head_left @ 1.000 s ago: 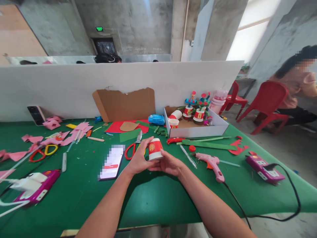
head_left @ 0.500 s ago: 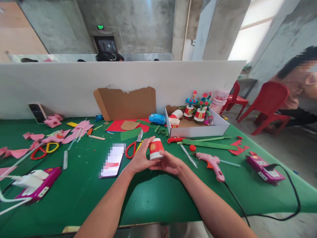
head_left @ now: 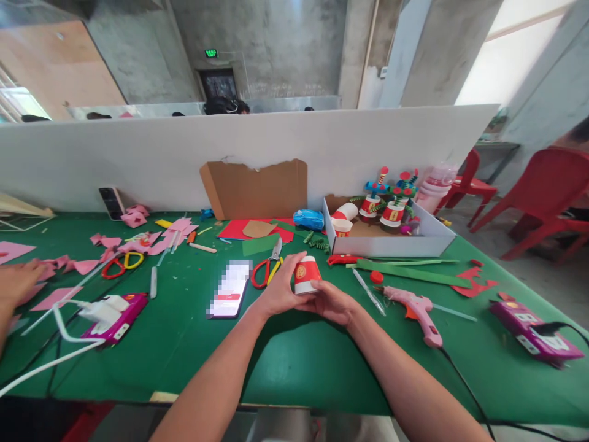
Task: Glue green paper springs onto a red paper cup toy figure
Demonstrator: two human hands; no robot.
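Observation:
A red and white paper cup point(head_left: 307, 274) with a gold emblem is held upside down between my two hands above the green table. My left hand point(head_left: 284, 288) grips it from the left, fingers at its top and thumb near the rim. From the right, my right hand point(head_left: 335, 302) supports it, thumb on the lower rim and fingers underneath. Red-and-yellow scissors point(head_left: 267, 270) lie just left of the cup, beside a phone point(head_left: 230, 288) with a lit screen. On the right rest a white pen point(head_left: 369, 291) and a pink glue gun point(head_left: 416, 310) with a glue stick in it.
A cardboard box point(head_left: 391, 247) at the back right holds paper cups and cup figures. Green paper strips point(head_left: 414, 273) lie before it. Purple power strips point(head_left: 122, 319) with cables sit at both sides. Another person's hand point(head_left: 21, 282) is at the far left among pink scraps.
The view has turned left, so the table's contents appear further right. Another person's hand has come into view at the far left. My hands keep the same hold on the cup.

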